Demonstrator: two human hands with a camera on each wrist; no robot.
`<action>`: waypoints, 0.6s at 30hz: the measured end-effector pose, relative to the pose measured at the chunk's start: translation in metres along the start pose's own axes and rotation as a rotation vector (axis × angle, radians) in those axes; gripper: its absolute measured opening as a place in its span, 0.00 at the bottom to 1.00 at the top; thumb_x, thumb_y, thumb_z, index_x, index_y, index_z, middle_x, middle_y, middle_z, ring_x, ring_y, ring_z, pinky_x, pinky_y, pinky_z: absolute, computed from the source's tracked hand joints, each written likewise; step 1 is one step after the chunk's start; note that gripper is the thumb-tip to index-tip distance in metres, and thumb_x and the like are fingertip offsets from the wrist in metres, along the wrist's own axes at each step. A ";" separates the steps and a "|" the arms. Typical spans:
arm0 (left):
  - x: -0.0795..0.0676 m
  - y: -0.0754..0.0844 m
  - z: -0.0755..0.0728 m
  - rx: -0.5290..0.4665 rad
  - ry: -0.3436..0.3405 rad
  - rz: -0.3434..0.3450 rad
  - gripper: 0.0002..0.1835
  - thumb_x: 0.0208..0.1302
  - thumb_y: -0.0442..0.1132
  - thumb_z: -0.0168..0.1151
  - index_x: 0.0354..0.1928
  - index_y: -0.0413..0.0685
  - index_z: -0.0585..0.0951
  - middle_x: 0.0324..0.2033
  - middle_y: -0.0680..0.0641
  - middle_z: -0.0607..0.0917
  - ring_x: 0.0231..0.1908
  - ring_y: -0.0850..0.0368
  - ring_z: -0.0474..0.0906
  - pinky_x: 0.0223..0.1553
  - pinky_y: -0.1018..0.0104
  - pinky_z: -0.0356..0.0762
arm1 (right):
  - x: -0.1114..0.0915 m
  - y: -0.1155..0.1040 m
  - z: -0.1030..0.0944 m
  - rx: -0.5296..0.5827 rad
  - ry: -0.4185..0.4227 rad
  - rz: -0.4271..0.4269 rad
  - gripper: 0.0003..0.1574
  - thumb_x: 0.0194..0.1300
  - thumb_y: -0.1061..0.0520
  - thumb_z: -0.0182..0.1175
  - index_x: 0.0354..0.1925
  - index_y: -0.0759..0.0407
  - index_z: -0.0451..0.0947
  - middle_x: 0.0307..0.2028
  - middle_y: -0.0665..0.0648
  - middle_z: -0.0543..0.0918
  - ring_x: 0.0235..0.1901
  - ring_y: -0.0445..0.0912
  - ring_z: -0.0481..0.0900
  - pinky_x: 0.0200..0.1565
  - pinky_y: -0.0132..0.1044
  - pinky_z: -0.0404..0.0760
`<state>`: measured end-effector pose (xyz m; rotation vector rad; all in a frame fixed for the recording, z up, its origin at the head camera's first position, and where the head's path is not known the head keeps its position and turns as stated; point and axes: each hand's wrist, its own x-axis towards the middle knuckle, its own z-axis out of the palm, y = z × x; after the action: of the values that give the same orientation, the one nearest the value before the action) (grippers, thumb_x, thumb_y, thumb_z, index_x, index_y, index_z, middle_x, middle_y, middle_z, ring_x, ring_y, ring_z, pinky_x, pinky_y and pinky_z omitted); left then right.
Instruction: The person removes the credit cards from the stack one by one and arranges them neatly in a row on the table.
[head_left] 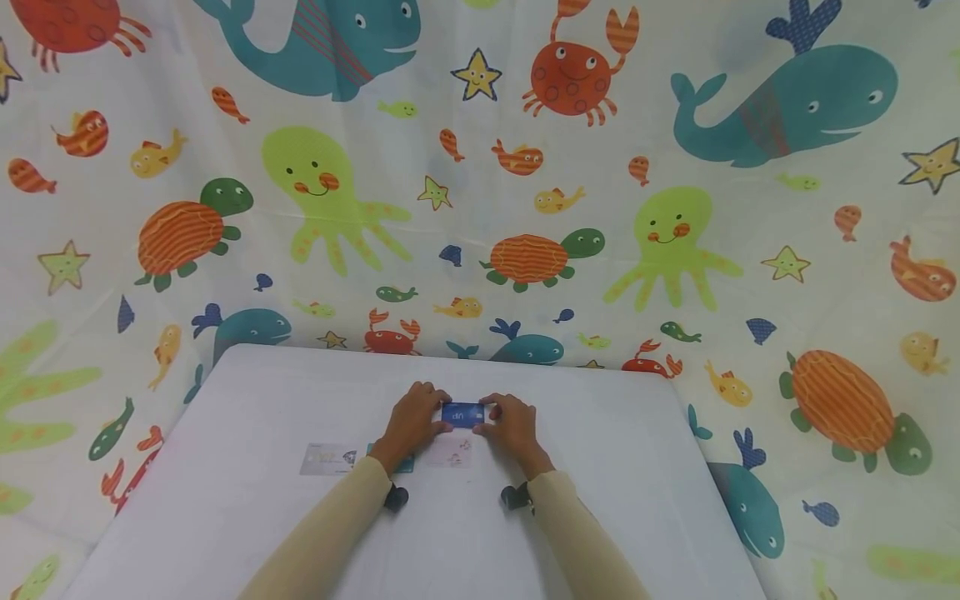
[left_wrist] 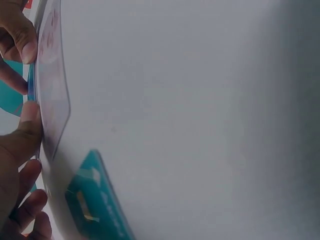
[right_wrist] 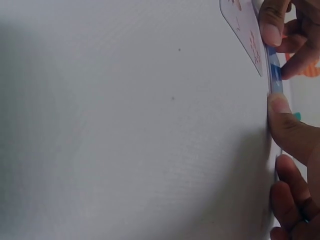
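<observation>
A blue bank card (head_left: 462, 415) with a chip at its right end and upside-down lettering is between my two hands. My left hand (head_left: 414, 417) pinches its left end, thumb at the near edge and a finger at the far edge. Its right end is pinched the same way by my right hand (head_left: 513, 421). Just nearer lies a pale card with pinkish-red marks (head_left: 452, 452). A teal card (head_left: 405, 465) lies partly hidden under my left wrist; the left wrist view shows its gold chip. Both wrist views see the blue card almost edge-on.
Left of my left wrist, a silver-grey card (head_left: 327, 458) lies on the white table (head_left: 615, 483). Behind the table's far edge hangs a curtain (head_left: 465, 225) printed with sea animals. Dark wrist devices (head_left: 515, 497) sit at both cuffs.
</observation>
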<state>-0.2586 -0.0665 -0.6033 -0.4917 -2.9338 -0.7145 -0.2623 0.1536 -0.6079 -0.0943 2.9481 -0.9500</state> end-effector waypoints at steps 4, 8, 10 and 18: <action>0.000 -0.001 0.002 0.004 0.001 0.006 0.28 0.60 0.51 0.81 0.60 0.53 0.85 0.45 0.50 0.85 0.46 0.56 0.75 0.61 0.56 0.84 | -0.001 -0.002 0.001 0.008 0.003 0.004 0.28 0.62 0.48 0.79 0.60 0.45 0.85 0.34 0.47 0.82 0.40 0.45 0.78 0.56 0.49 0.69; 0.001 -0.001 0.003 0.010 0.010 0.018 0.27 0.61 0.50 0.81 0.60 0.51 0.85 0.46 0.49 0.86 0.47 0.55 0.76 0.61 0.56 0.84 | -0.002 -0.004 0.002 0.003 0.004 -0.002 0.29 0.63 0.49 0.79 0.61 0.46 0.83 0.34 0.47 0.82 0.39 0.44 0.78 0.55 0.47 0.69; 0.001 -0.001 0.004 0.015 0.011 0.018 0.27 0.61 0.50 0.80 0.60 0.51 0.84 0.46 0.49 0.86 0.47 0.54 0.76 0.61 0.56 0.84 | -0.003 -0.005 0.003 0.007 0.010 -0.011 0.29 0.63 0.50 0.79 0.61 0.47 0.82 0.34 0.47 0.82 0.39 0.44 0.78 0.54 0.47 0.68; 0.001 0.000 0.006 0.016 0.027 0.004 0.27 0.62 0.51 0.80 0.60 0.54 0.83 0.48 0.50 0.86 0.48 0.55 0.76 0.64 0.57 0.83 | -0.005 -0.005 0.005 0.029 0.047 -0.030 0.29 0.63 0.50 0.78 0.61 0.45 0.81 0.34 0.46 0.83 0.38 0.43 0.78 0.55 0.46 0.70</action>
<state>-0.2593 -0.0633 -0.6089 -0.4826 -2.9100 -0.6909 -0.2563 0.1473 -0.6093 -0.1172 2.9829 -1.0120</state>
